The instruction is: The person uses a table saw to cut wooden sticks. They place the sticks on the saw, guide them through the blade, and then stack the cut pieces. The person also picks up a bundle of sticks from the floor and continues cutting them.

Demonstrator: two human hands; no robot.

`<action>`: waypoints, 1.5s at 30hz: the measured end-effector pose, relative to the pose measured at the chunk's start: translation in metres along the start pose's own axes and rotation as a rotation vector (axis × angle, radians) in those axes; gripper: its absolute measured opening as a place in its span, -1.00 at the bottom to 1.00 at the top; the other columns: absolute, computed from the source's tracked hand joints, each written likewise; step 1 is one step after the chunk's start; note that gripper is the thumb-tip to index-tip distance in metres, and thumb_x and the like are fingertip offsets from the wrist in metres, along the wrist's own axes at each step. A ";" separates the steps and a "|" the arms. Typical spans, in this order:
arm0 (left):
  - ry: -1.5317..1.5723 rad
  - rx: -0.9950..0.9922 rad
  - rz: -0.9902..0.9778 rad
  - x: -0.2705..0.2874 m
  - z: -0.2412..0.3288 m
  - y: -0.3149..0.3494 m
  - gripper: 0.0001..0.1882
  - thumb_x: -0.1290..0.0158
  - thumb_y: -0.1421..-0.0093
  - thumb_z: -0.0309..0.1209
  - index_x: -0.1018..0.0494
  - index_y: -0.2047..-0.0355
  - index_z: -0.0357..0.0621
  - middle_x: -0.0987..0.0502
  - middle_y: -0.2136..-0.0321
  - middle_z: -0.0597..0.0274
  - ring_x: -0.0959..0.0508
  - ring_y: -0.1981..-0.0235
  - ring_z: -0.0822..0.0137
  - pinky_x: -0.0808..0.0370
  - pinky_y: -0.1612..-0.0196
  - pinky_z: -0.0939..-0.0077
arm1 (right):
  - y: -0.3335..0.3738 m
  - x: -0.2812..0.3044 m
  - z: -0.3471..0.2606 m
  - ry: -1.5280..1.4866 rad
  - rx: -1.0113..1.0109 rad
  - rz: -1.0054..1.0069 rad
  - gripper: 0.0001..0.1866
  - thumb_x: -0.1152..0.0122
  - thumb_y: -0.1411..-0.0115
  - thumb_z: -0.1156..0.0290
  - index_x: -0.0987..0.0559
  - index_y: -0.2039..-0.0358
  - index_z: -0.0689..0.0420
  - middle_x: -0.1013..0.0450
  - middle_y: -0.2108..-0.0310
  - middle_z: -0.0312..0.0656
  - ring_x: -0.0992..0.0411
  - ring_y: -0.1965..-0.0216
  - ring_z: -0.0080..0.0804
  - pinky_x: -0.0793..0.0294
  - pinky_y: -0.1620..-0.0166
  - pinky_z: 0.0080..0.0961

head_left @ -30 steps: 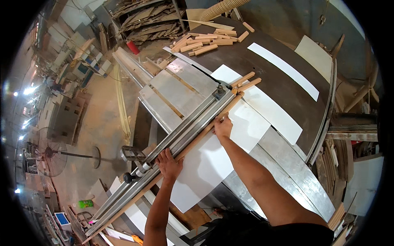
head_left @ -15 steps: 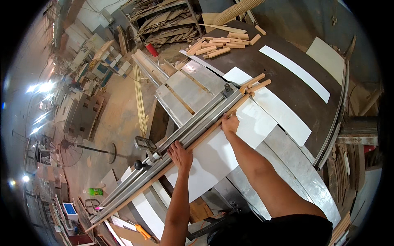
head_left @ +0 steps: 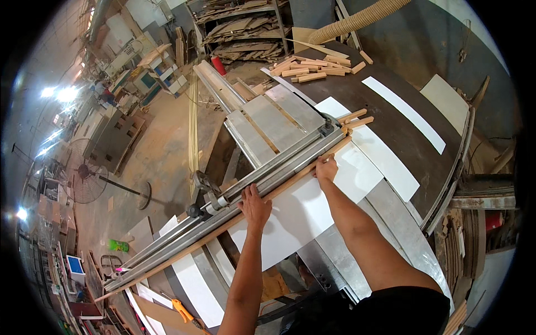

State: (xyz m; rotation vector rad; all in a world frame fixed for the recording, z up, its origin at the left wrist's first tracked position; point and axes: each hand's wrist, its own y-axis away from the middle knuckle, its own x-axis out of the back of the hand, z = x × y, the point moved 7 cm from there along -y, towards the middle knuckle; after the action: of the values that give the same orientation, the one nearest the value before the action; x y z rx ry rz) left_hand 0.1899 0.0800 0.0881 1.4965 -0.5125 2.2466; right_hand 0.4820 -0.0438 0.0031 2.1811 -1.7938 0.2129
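A long, thin wooden strip (head_left: 296, 178) lies along the metal fence (head_left: 279, 181) of a saw table, over a white board (head_left: 290, 226). My right hand (head_left: 326, 168) has its fingers closed on the strip near the far right end. Farther down, my left hand (head_left: 255, 206) rests across the strip and fence, fingers apart, nothing gripped. Two short wooden pieces (head_left: 357, 121) lie just past the strip's far end. A metal clamp-like stop with a black knob (head_left: 194, 210) sits on the fence, left of my left hand.
Short wooden blocks (head_left: 312, 68) are heaped on the dark tabletop (head_left: 385, 117) at the back, near a ribbed hose (head_left: 357, 23). White panel strips (head_left: 405, 114) lie on the right. A ribbed metal sliding table (head_left: 273, 120) stands beyond the fence. Orange-handled pliers (head_left: 182, 311) lie at the lower left.
The whole view has shifted slightly. My left hand's fingers are straighter and more spread than before. My right hand stays on the strip, which keeps its place along the fence.
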 end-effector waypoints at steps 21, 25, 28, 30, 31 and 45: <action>0.160 -0.116 -0.022 0.011 0.002 0.009 -0.16 -0.28 -0.05 -0.25 -0.20 -0.32 -0.15 -0.24 -0.32 0.02 -0.18 -0.38 0.00 -0.15 -0.26 -0.19 | 0.018 0.043 0.006 -0.008 -0.137 -0.019 -0.49 -0.18 -0.28 0.40 -0.30 -0.18 0.28 -0.57 0.41 0.05 -0.51 0.72 -0.28 -0.53 0.73 -0.39; 0.207 -0.084 -0.061 0.018 -0.013 0.047 -0.17 -0.27 -0.08 -0.22 -0.22 -0.33 -0.12 -0.17 -0.39 -0.01 -0.11 -0.44 -0.02 -0.10 -0.31 -0.27 | 0.040 0.072 0.033 -0.176 -0.157 0.012 -0.34 -0.18 -0.17 0.55 -0.17 -0.27 0.19 -0.50 0.52 -0.03 -0.47 0.70 -0.32 -0.47 0.73 -0.38; 0.168 -0.025 -0.137 0.010 -0.038 0.104 -0.25 -0.27 -0.10 -0.12 -0.33 -0.26 -0.10 -0.16 -0.39 -0.04 -0.11 -0.43 -0.05 -0.06 -0.32 -0.31 | 0.047 0.098 0.081 -0.314 -0.248 -0.056 -0.24 -0.21 -0.13 0.59 -0.03 -0.25 -0.02 -0.43 0.63 -0.15 -0.34 0.75 -0.45 -0.32 0.71 -0.48; 0.155 0.052 -0.237 0.015 -0.062 0.143 -0.28 -0.25 -0.14 -0.09 -0.34 -0.26 -0.07 -0.17 -0.38 -0.04 -0.10 -0.43 -0.04 -0.01 -0.36 -0.26 | 0.078 0.122 0.084 -0.344 -0.279 -0.065 -0.37 -0.24 -0.14 0.56 -0.18 -0.17 0.01 -0.49 0.60 -0.16 -0.32 0.71 -0.50 -0.30 0.67 -0.52; 0.142 0.037 -0.274 0.020 -0.067 0.161 -0.30 -0.24 -0.16 -0.08 -0.34 -0.25 -0.05 -0.19 -0.37 -0.03 -0.08 -0.44 -0.03 0.01 -0.38 -0.25 | 0.089 0.134 0.083 -0.341 -0.203 -0.136 -0.44 -0.26 -0.14 0.55 -0.27 -0.13 0.06 -0.51 0.53 -0.14 -0.36 0.64 -0.50 -0.31 0.64 -0.53; 0.626 0.892 0.483 0.100 -0.235 0.343 -0.25 -0.26 -0.17 -0.13 -0.28 -0.23 -0.31 -0.42 -0.15 -0.16 -0.50 -0.11 -0.05 -0.45 -0.17 0.15 | 0.205 0.174 -0.014 1.163 0.770 -0.861 -0.42 -0.38 -0.16 0.03 -0.59 -0.06 0.17 -0.48 -0.06 0.12 -0.39 -0.12 0.12 -0.40 -0.18 -0.06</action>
State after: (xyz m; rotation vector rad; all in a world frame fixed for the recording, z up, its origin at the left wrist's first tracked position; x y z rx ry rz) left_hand -0.2046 -0.0841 0.0666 0.8846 0.4368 3.3847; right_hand 0.3191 -0.2353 0.0982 2.1667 -0.0831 1.6826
